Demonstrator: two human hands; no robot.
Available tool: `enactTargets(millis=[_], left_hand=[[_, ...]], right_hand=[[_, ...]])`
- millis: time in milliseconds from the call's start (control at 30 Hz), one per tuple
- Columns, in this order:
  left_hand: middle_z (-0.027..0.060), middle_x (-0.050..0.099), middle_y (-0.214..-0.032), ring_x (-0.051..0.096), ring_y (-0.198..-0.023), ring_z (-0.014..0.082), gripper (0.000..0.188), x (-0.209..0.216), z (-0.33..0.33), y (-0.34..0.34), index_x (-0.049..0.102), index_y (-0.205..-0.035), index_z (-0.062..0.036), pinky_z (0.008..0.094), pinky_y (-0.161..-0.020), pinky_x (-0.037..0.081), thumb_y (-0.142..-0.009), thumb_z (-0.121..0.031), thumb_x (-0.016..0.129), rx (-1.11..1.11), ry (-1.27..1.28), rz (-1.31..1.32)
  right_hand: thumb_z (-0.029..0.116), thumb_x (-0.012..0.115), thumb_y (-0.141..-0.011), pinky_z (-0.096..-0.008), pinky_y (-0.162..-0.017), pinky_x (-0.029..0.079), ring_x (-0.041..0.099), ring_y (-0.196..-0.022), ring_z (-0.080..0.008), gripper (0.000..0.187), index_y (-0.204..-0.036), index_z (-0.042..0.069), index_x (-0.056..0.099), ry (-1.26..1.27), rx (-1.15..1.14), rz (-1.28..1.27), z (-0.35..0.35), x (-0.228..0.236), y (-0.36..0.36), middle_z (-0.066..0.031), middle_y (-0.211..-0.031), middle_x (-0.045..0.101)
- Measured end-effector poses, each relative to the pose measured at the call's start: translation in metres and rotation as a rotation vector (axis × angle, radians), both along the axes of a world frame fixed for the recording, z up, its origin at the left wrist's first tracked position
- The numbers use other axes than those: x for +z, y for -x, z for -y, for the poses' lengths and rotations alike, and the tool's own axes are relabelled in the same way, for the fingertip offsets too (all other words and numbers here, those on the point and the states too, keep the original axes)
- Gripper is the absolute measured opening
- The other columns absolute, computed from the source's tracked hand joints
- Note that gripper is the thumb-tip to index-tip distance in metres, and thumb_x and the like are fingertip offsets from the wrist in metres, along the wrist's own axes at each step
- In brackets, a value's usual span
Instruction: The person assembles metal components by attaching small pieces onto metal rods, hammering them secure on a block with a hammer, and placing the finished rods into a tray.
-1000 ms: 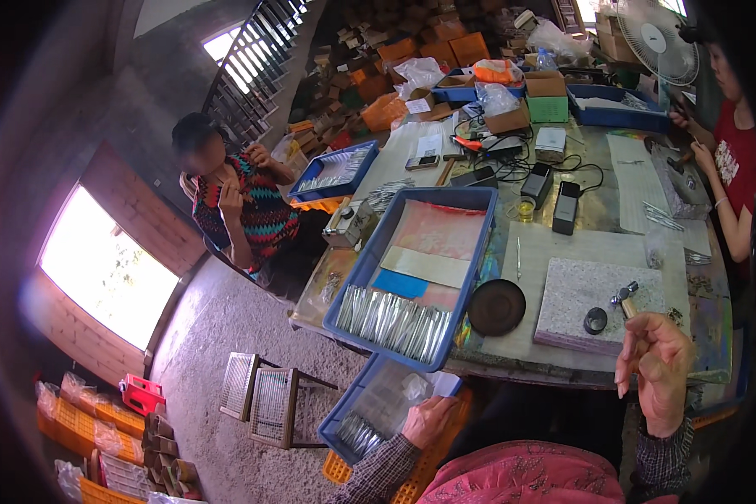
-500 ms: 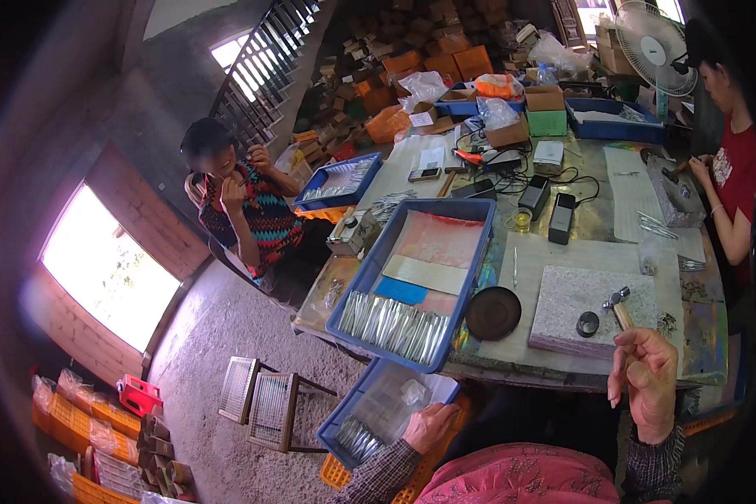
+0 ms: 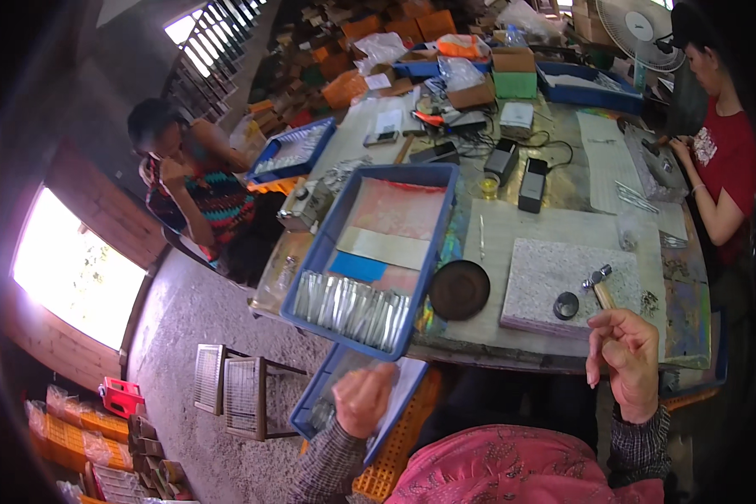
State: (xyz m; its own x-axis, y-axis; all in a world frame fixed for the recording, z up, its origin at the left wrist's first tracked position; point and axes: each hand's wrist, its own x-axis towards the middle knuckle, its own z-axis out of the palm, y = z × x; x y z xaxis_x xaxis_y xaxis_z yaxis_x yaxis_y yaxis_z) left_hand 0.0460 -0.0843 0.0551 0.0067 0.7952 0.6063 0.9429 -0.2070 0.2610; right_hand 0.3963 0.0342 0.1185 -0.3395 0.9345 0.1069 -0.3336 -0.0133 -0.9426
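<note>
My left hand (image 3: 364, 400) is closed, its fingers curled in, above the lower blue tray (image 3: 304, 412). Whether anything is in it I cannot make out. Metal pieces in that tray are mostly hidden by the hand and sleeve. Just beyond lies a larger blue tray (image 3: 433, 277) on the table, with a row of thin silvery metal pieces (image 3: 353, 307) at its near end. My right hand (image 3: 628, 361) hangs open with loosely bent fingers, nothing in it. Close to its fingertips, a small hammer (image 3: 601, 281) rests on a speckled stone block (image 3: 529, 273), beside a dark round piece (image 3: 565, 306).
A dark round dish (image 3: 459, 290) stands between tray and block. Dark boxes (image 3: 532, 185) and cables lie further back. One person (image 3: 202, 185) sits at the left; another (image 3: 722, 168) works at the right by a second stone block (image 3: 653, 164). Stools (image 3: 244, 395) stand on the floor.
My left hand has risen from the lower tray's right edge to above its middle and closed. My right hand keeps its pose. The whole view has shifted; the person at left has lowered their head.
</note>
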Motion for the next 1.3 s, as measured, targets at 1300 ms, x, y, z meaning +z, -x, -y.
enactTargets(millis=[1300], left_hand=[[0.0126,0.064,-0.085,0.064,-0.076,0.0356,0.014,-0.021,-0.095,0.079,0.063,-0.081,-0.0078,0.0472,-0.066,0.049,-0.075,-0.016,0.072,0.368,0.557,-0.088]], right_hand=[[0.005,0.061,-0.091,-0.0191,-0.054,0.045,0.056,-0.061,-0.0071,0.021,-0.108,-0.007,0.061,-0.063,-0.027,0.368,-0.028,-0.031,-0.006,-0.0036,-0.077,0.058]])
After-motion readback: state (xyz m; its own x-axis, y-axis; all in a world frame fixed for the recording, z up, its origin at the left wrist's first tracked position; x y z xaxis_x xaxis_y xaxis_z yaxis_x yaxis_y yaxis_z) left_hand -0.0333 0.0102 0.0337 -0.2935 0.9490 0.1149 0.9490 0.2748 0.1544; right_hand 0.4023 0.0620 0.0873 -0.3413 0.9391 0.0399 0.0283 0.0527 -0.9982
